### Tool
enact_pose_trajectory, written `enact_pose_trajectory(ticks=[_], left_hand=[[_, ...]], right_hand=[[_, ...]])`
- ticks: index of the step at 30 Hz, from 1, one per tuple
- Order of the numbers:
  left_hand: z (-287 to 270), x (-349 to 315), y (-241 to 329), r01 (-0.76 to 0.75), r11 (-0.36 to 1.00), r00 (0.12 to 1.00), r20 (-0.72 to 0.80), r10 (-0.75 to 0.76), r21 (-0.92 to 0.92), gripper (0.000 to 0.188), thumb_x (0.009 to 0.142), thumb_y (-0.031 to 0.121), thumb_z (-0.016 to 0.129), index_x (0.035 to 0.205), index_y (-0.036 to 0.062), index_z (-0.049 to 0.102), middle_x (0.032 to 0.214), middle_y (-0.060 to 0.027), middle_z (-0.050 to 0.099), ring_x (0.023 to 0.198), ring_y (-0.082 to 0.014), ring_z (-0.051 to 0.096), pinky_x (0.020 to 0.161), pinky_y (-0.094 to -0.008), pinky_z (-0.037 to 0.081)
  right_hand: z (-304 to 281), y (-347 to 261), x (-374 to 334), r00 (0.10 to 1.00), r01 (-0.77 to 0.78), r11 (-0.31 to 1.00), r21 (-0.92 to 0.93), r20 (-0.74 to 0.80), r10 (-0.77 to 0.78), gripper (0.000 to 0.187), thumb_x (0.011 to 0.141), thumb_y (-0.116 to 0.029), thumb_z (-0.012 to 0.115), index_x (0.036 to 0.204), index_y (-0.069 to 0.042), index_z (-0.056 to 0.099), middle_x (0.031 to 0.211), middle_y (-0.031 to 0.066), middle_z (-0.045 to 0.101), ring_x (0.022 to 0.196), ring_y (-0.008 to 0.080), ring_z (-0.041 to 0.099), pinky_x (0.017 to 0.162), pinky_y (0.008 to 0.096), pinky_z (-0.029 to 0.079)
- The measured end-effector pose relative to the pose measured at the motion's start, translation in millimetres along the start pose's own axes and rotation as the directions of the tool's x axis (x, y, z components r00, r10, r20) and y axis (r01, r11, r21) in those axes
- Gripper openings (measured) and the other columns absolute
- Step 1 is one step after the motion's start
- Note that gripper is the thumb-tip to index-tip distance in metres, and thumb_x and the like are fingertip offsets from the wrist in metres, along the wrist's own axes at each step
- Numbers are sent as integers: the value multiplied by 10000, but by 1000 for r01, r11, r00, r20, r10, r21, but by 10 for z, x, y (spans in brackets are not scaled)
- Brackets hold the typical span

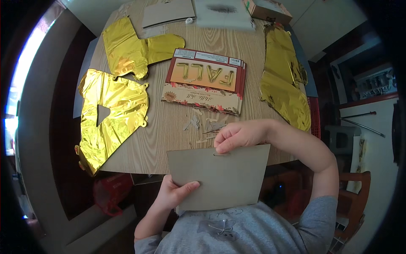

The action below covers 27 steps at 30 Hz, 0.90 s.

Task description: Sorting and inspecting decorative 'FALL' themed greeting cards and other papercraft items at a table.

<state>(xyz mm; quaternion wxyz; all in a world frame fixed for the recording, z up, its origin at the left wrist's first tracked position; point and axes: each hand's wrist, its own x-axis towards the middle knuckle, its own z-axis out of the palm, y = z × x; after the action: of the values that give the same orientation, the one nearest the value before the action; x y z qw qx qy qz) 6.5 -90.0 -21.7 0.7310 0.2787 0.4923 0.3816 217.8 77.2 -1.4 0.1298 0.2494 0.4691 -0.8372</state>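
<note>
The left hand [179, 192] grasps the left side of a plain grey-brown cardboard sheet [220, 182] with its thumb flat on the face, while the right hand [227, 139] pinches the top edge by the hang slot [220, 155]. The sheet is in front of the grey T-shirt [249, 228], at the wooden table's [158, 139] near edge, with paper scraps [214, 125] and stacked balloon-banner cards [203, 95] just beyond
</note>
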Motion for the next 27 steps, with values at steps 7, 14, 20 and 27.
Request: enact_pose_trajectory(ticks=[7, 14, 20, 27], left_hand=[[-11, 67, -28, 126, 981, 992, -11, -129, -150, 340, 736, 55, 672, 1050, -6, 557, 929, -100, 627, 814, -186, 619, 723, -330, 516], [-16, 82, -59, 101, 984, 994, -22, -105, -150, 252, 805, 69, 620, 1034, -24, 571, 924, -103, 629, 806, -160, 617, 707, -288, 516], [-18, 74, -92, 94, 977, 993, -57, -107, -193, 249, 799, 67, 624, 1024, -20, 561, 905, -99, 626, 786, -162, 618, 689, -286, 520], [-24, 73, -116, 109, 964, 988, -78, -132, -241, 249, 796, 56, 623, 1024, -21, 558, 908, -104, 624, 793, -168, 619, 689, -287, 520]], right_hand=[[-39, -48, 36, 985, 4, 940, -340, -163, -63, 260, 842, -291, 580, 823, -32, 574, 768, -16, 544, 697, 70, 500, 618, 241, 423], [54, -156, 17, 891, 62, 384, -921, -123, -438, 266, 762, -285, 632, 783, -23, 587, 716, 83, 539, 688, 220, 562, 628, 320, 451], [33, -22, 90, 813, 42, 9, -999, 29, -581, 262, 768, -314, 598, 729, -54, 611, 699, 67, 567, 728, 219, 583, 642, 326, 454], [137, 56, 130, 705, -112, -417, -902, 223, -673, 181, 767, -254, 586, 685, -94, 564, 612, -4, 498, 632, 158, 531, 596, 286, 395]])
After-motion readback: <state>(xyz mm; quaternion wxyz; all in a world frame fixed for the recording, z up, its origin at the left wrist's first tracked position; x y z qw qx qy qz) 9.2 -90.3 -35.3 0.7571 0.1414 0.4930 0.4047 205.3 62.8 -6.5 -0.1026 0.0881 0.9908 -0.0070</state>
